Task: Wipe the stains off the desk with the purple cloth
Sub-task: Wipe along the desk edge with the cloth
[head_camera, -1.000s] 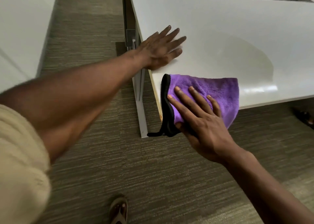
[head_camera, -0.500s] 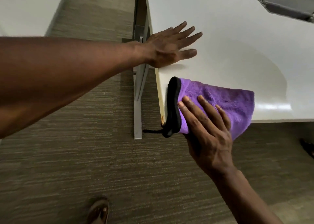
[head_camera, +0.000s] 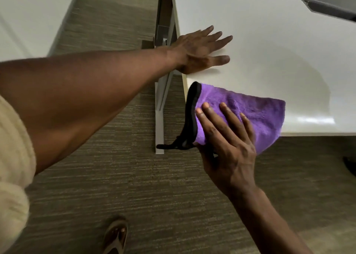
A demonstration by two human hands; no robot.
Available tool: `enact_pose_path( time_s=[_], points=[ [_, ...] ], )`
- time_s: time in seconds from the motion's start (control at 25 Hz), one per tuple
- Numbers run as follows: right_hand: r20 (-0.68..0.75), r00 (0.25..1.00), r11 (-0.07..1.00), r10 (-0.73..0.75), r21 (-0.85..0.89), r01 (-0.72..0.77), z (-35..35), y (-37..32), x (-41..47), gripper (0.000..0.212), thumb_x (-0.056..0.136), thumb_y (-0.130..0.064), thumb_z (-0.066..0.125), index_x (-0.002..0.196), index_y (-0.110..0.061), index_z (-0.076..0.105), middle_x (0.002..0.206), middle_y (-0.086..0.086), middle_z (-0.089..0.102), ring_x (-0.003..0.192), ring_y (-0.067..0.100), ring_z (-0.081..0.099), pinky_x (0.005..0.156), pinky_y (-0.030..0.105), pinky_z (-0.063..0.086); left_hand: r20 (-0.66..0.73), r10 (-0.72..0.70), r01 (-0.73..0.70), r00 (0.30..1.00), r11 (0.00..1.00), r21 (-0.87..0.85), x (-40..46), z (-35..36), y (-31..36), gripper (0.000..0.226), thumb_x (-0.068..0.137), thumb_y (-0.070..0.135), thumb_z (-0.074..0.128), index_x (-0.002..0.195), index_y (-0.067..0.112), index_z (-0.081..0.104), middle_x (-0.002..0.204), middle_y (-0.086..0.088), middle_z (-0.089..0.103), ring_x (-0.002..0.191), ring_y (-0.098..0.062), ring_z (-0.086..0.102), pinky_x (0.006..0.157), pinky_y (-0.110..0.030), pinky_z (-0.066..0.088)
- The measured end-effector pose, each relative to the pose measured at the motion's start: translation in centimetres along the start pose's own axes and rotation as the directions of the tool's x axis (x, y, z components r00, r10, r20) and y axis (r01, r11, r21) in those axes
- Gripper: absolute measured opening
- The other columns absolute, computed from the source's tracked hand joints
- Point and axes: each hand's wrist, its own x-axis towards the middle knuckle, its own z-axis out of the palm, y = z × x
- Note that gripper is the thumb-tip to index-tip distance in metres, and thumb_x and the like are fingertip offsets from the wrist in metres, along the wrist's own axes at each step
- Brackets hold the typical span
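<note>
A purple cloth [head_camera: 250, 111] with a black border lies over the near left corner of the white desk [head_camera: 260, 37], and part of it hangs past the desk's front edge. My right hand [head_camera: 227, 138] presses flat on the cloth with straight, spread fingers. Farther back, my left hand [head_camera: 200, 51] rests palm down on the desk at its left edge, fingers straight and spread. No stains show on the desk surface from here.
A grey metal desk leg [head_camera: 160, 107] stands just left of the desk corner. A grey cable box [head_camera: 327, 3] sits at the desk's far right. Another white surface [head_camera: 28, 16] fills the upper left. My sandalled foot [head_camera: 115, 236] stands on striped carpet.
The view has shifted, so the desk corner and both hands sit farther right in the frame. My right hand stays flat on the cloth at the corner, and my left stays flat on the desk.
</note>
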Motion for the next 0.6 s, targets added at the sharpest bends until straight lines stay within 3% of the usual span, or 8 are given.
enact_pose_path(
  time_s=[0.16,0.28,0.4,0.6],
  points=[
    [0.099,0.988,0.993,-0.119,0.027,0.117,-1.5,3.3,0.0,0.053,0.102,-0.032,0.061,0.153,-0.026,0.047,0.160,-0.002,0.045,0.152,0.022,0.039,0.118,0.056,0.036,0.026,0.026,-0.026,0.999,0.999,0.024,-0.1,-0.2,-0.2,0.084,0.087,0.083,0.009,0.159,0.040,-0.001,0.170,0.004,0.002,0.156,-0.018,-0.007,0.127,-0.043,0.002],
    [0.103,0.994,1.000,0.026,-0.018,-0.024,-3.4,6.2,-1.2,0.063,0.094,-0.026,0.071,0.152,-0.022,0.047,0.159,0.000,0.047,0.152,0.025,0.039,0.119,0.061,0.033,0.020,0.031,-0.032,0.999,0.998,0.050,-0.1,-0.1,-0.3,0.085,0.087,0.084,0.008,0.158,0.040,-0.003,0.170,0.004,0.000,0.156,-0.017,-0.009,0.127,-0.043,0.001],
    [0.046,0.989,0.990,0.140,-0.019,-0.139,-2.9,4.3,-1.5,0.061,0.094,-0.031,0.068,0.151,-0.021,0.049,0.158,-0.001,0.048,0.153,0.025,0.037,0.123,0.060,0.028,0.013,-0.001,0.001,1.000,1.000,0.027,-0.2,-0.2,-0.3,0.084,0.087,0.084,0.010,0.159,0.041,-0.001,0.170,0.005,0.001,0.156,-0.016,-0.007,0.127,-0.044,0.003],
    [0.056,0.998,0.998,0.034,0.042,-0.037,-1.0,-0.2,0.3,0.056,0.095,-0.032,0.070,0.148,-0.023,0.055,0.157,-0.005,0.050,0.151,0.023,0.040,0.120,0.054,0.032,0.025,0.006,-0.007,1.000,0.999,0.041,-0.2,-0.4,-0.2,0.083,0.089,0.082,0.011,0.159,0.039,0.000,0.170,0.002,0.001,0.156,-0.018,-0.007,0.127,-0.042,0.002]
  ],
)
